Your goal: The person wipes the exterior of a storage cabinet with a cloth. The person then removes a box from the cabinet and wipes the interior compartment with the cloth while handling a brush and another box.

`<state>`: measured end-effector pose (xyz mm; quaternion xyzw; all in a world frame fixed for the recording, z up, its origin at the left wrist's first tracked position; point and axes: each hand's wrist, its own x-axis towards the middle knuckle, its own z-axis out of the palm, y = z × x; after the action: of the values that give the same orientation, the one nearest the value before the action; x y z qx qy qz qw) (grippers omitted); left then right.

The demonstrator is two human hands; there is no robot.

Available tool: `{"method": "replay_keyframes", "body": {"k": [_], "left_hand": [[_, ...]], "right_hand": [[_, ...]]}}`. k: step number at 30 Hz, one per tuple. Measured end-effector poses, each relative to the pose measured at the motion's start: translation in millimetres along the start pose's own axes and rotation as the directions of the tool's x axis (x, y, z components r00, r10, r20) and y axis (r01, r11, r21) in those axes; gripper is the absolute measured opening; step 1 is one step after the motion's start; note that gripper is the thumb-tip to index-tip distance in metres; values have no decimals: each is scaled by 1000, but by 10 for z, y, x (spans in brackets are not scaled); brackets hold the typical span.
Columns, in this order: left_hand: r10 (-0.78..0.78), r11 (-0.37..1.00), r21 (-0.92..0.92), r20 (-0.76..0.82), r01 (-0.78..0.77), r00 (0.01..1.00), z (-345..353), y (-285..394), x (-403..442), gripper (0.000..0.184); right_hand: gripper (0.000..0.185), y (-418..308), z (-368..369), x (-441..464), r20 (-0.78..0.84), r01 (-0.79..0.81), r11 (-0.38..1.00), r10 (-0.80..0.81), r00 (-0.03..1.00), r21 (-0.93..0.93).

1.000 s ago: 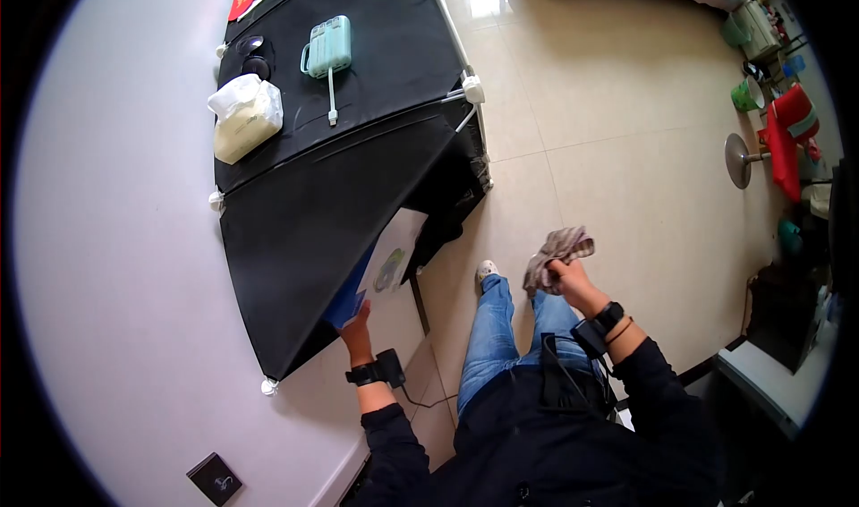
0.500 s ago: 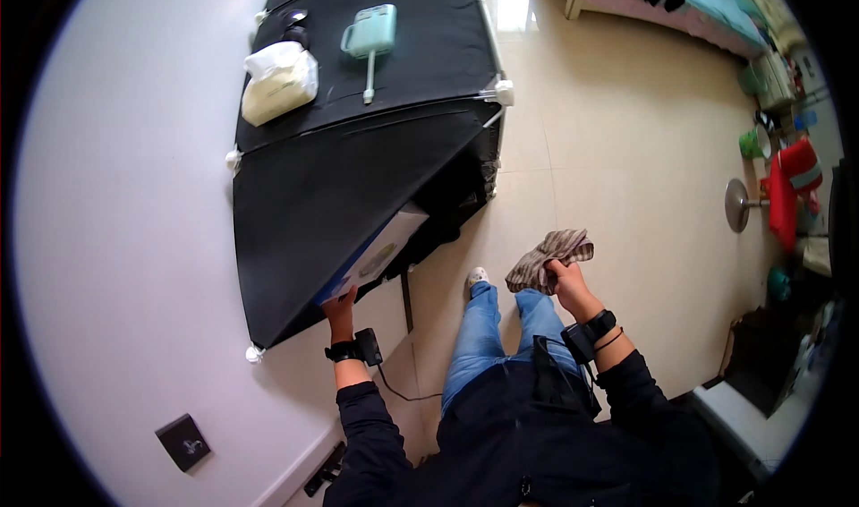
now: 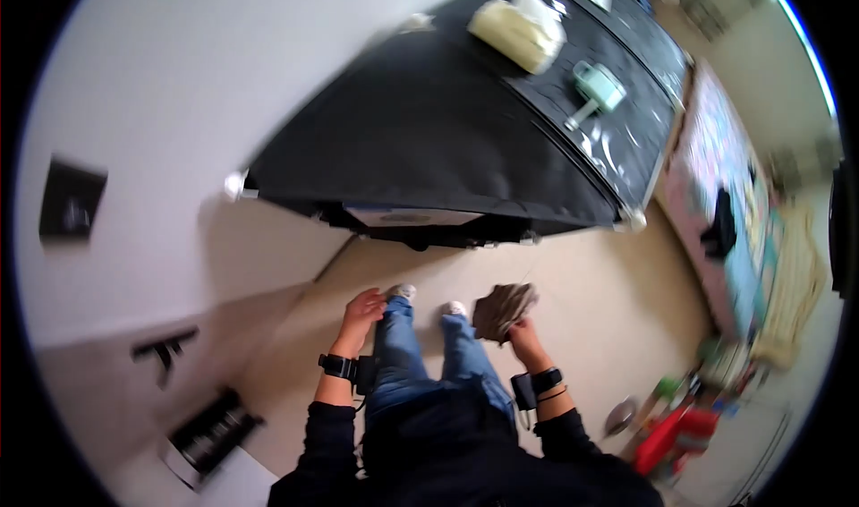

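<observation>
The right hand [image 3: 522,331] was gripping the brown cloth [image 3: 504,311], between four and five o'clock. The left hand [image 3: 362,308], between seven and eight, was loosely open near the jeans [image 3: 394,355]. At twelve stood the black cabinet [image 3: 429,122].

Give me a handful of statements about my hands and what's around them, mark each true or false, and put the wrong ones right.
1. The right hand holds the brownish cloth. True.
2. The left hand grips the tissue pack. False: the tissue pack lies on the black unit.
3. The mint-green device rests on the black unit. True.
4. The black item lies under the bed. False: it lies on top of the bed.
</observation>
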<state>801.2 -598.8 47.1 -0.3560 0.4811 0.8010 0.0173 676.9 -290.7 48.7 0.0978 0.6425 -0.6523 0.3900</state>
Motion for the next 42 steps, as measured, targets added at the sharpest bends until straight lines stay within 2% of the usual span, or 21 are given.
{"method": "replay_keyframes", "body": {"k": [3, 4, 7, 10, 12, 14, 15, 19, 20, 23, 25, 27, 29, 30, 33, 36, 37, 39, 40, 41, 42], "left_hand": [[-50, 992, -107, 169, 69, 984, 464, -325, -245, 54], [-54, 981, -175, 193, 88, 980, 593, -407, -269, 61], [-2, 891, -432, 301, 138, 954, 805, -576, -390, 87], [38, 762, -640, 204, 104, 978, 846, -829, -524, 81], [51, 713, -700, 101, 35, 994, 754, -973, -516, 68], [-21, 679, -732, -91, -53, 996, 599, -1287, -474, 57], [-39, 584, -808, -118, -73, 992, 531, -1351, -453, 49], [-15, 655, -741, -207, -146, 978, 65, -1467, -450, 44], [-16, 675, -718, -244, -169, 970, -84, -1417, -472, 44], [-51, 801, -560, -416, -211, 908, -641, -1551, -459, 41], [-51, 903, -385, -538, -192, 841, -1011, -1514, -489, 38], [54, 998, 9, -575, -59, 816, -1456, -1664, -552, 35], [79, 953, 287, -558, 103, 826, -1857, -1714, -644, 34], [54, 904, 382, -546, 191, 836, -1883, -1280, -728, 35], [5, 955, 272, -419, 120, 908, -1900, -570, -659, 41], [222, 954, 272, -371, -123, 902, -1680, -269, -194, 44], [317, 946, 181, -366, -268, 875, -1580, -247, 56, 39], [457, 863, 419, -405, -283, 792, -1323, -139, 566, 32], [703, 696, 567, -410, -441, 581, -1123, -63, 824, 30], [788, 610, 616, -407, -499, 462, -934, 52, 1015, 25], [787, 607, 669, -430, -429, 442, -765, 200, 1149, 23]], "right_hand": [[29, -286, 243, 88, 399, -254, 963, 200, 895, 88], [29, -318, 335, 121, 427, -274, 960, 225, 876, 58], [41, -254, 520, 278, 760, -439, 886, 387, 523, -149], [46, -83, 748, 364, 764, -532, 794, 529, 369, -293], [39, -7, 961, 387, 688, -582, 750, 602, 405, -314], [36, 166, 1118, 466, 689, -578, 729, 630, 357, -367], [36, 259, 1175, 456, 668, -584, 709, 658, 347, -395], [38, 356, 1472, 455, 537, -342, 815, 569, 623, -467], [38, 382, 1446, 538, 529, -336, 805, 579, 620, -488], [37, 397, 1219, 830, 530, -77, 806, 454, 716, -587], [34, 307, 1020, 1017, 537, 8, 826, 360, 763, -564], [32, 147, 840, 1177, 476, 49, 805, 300, 827, -591], [31, -22, 638, 1291, 436, 76, 796, 246, 866, -600], [30, -103, 557, 1335, 414, 80, 790, 229, 881, -608], [29, -210, 396, 1427, 375, 116, 734, 199, 906, -669], [29, -171, 291, 1527, 377, 99, 747, 213, 901, -658], [29, -154, 279, 1562, 384, 90, 764, 215, 898, -639], [28, -186, 327, 1621, 443, 201, 737, 148, 884, -646], [28, -223, 359, 1660, 497, 308, 698, 80, 864, -647], [29, -268, 385, 1715, 514, 344, 675, 61, 855, -652], [24, -306, 394, 1772, 533, 377, 671, 33, 845, -639]]}}
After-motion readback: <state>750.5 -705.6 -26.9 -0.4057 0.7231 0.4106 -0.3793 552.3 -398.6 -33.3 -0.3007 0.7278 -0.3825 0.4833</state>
